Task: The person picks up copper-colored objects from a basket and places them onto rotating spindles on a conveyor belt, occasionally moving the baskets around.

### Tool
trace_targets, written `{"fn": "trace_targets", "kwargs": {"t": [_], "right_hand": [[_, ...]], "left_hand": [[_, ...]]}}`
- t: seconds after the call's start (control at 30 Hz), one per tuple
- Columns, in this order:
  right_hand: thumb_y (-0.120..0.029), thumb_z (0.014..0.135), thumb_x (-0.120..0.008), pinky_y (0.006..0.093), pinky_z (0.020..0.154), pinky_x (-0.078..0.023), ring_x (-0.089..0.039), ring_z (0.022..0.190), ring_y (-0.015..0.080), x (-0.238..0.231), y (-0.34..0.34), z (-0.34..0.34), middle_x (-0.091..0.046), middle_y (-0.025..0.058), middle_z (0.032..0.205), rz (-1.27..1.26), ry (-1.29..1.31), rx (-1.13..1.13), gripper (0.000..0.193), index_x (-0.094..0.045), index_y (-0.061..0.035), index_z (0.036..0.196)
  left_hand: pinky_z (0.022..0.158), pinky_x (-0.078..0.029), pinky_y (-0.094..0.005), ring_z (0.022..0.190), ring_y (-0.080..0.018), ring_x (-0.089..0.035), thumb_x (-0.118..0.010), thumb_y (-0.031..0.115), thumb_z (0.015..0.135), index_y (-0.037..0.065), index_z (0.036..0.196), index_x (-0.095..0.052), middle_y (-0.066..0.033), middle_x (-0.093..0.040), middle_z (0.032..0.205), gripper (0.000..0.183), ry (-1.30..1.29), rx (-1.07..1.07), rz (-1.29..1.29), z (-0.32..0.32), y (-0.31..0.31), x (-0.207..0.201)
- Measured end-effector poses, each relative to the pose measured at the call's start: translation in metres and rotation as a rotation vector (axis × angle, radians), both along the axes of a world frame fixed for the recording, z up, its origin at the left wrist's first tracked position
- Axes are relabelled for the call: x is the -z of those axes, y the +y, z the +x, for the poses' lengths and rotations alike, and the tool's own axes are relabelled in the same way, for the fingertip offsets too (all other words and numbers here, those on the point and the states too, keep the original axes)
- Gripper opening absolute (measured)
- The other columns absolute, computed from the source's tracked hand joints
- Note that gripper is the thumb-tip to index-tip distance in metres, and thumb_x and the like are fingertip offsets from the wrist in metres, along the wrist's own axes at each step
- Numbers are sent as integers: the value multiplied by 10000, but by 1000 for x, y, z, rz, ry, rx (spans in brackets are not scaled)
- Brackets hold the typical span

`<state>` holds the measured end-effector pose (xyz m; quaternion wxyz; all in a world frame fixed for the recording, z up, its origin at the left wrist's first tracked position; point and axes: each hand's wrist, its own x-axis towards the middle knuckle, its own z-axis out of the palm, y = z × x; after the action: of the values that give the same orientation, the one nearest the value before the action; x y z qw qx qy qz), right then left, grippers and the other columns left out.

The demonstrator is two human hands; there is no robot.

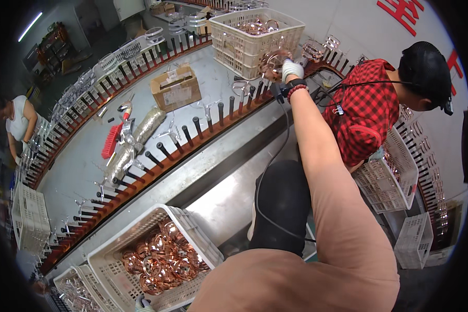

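Observation:
My right hand (292, 70), in a white glove, reaches far forward and is closed on a cluster of shiny copper-coloured metal rings (273, 63). That cluster hangs against the near right corner of a cream plastic crate (233, 51), which has more copper pieces inside. At the lower edge, the gloved fingertips of my left hand (143, 303) curl over the near rim of another white crate (105, 259); the rest of that hand is cut off. A heap of copper-coloured rings (164, 260) lies in this crate.
A curved conveyor rail with black upright pegs (196, 125) rings the grey table. On it stand a cardboard box (176, 89), a red brush (112, 140) and a foil-wrapped roll (150, 125). A person in a checked shirt (361, 106) works close on the right; another person (23, 122) stands far left.

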<state>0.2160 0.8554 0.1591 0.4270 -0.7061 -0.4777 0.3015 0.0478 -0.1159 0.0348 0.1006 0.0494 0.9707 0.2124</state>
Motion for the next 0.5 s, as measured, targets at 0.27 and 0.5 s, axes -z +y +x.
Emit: {"fn": "trace_targets", "kwargs": {"t": [0.27, 0.5], "right_hand": [[-339, 931, -461, 429, 1016, -472, -601, 1209, 352, 16, 45, -26, -605, 187, 1335, 22, -1069, -825, 433, -689, -92, 1204], [-408, 757, -700, 424, 908, -534, -673, 1057, 397, -8, -34, -35, -685, 285, 1098, 113, -545, -668, 538, -713, 14, 1091]], "left_hand": [[825, -525, -392, 875, -276, -690, -527, 237, 988, 87, 1176, -689, -120, -740, 938, 291, 31, 82, -75, 2, 8, -12], [850, -519, -386, 939, -275, -685, -520, 213, 987, 56, 1210, -677, -145, -737, 1020, 315, -12, -18, 57, -3, -16, 5]]}}
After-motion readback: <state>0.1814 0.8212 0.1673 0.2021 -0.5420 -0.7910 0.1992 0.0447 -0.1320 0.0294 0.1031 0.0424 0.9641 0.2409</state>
